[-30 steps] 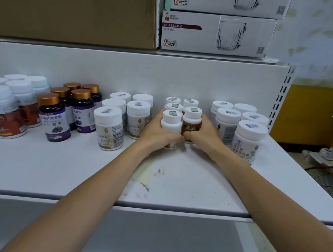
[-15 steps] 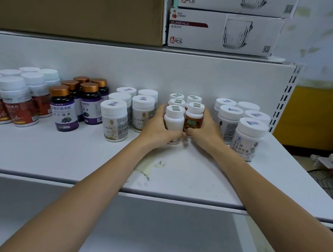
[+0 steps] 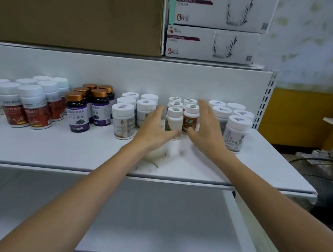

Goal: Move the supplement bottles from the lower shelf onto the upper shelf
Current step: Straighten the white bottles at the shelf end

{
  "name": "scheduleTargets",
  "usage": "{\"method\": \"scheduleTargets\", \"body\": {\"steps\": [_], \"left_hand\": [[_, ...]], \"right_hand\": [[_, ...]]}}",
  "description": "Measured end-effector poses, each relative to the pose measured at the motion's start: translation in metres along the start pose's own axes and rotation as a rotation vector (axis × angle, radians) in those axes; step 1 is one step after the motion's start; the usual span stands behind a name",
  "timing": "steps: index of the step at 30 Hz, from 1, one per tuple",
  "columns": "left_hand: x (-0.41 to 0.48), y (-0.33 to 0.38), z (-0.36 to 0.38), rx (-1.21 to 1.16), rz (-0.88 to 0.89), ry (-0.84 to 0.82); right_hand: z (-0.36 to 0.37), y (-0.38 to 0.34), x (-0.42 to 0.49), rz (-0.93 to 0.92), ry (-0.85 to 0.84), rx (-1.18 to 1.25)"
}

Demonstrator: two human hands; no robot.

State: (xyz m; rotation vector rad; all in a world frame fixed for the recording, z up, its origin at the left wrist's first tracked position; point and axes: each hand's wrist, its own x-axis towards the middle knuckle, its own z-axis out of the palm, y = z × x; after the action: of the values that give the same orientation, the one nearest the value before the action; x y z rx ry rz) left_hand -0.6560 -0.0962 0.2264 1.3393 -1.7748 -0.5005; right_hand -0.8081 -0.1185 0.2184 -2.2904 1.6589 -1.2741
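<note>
Many supplement bottles stand in rows on the upper shelf (image 3: 31,146). At the middle, a small white bottle (image 3: 173,120) and a small brown-labelled bottle (image 3: 190,118) stand side by side at the front of a short row. My left hand (image 3: 156,128) is just left of the white bottle, fingers spread, holding nothing. My right hand (image 3: 207,129) is just right of the brown-labelled bottle, fingers spread too, partly covering white bottles behind it. The lower shelf (image 3: 149,218) shows no bottles.
Red-labelled bottles (image 3: 34,106) and dark purple bottles with copper caps (image 3: 78,112) fill the shelf's left. Large white bottles (image 3: 236,133) stand at the right. Above are a cardboard box (image 3: 75,6) and two glass mug boxes (image 3: 212,43). A fan (image 3: 324,178) sits right of the shelf.
Both hands have let go of the two small bottles and spread apart to either side. The bottles stay standing on the upper shelf. The view has tilted slightly downward.
</note>
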Motion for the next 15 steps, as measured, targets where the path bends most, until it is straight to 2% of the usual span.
{"method": "scheduleTargets", "body": {"steps": [4,8,12,15], "left_hand": [[-0.019,0.011,0.001,0.009,0.111,0.045],[-0.033,0.021,0.018,-0.013,0.145,0.007],[-0.036,0.033,0.042,-0.041,0.103,-0.081],[-0.028,0.040,0.059,-0.026,0.067,-0.154]], "right_hand": [[-0.026,-0.007,-0.022,-0.013,0.083,0.018],[-0.050,0.000,-0.046,0.013,0.176,0.015],[-0.072,0.020,-0.061,0.048,0.268,-0.041],[-0.084,0.041,-0.062,0.158,0.273,-0.038]]}}
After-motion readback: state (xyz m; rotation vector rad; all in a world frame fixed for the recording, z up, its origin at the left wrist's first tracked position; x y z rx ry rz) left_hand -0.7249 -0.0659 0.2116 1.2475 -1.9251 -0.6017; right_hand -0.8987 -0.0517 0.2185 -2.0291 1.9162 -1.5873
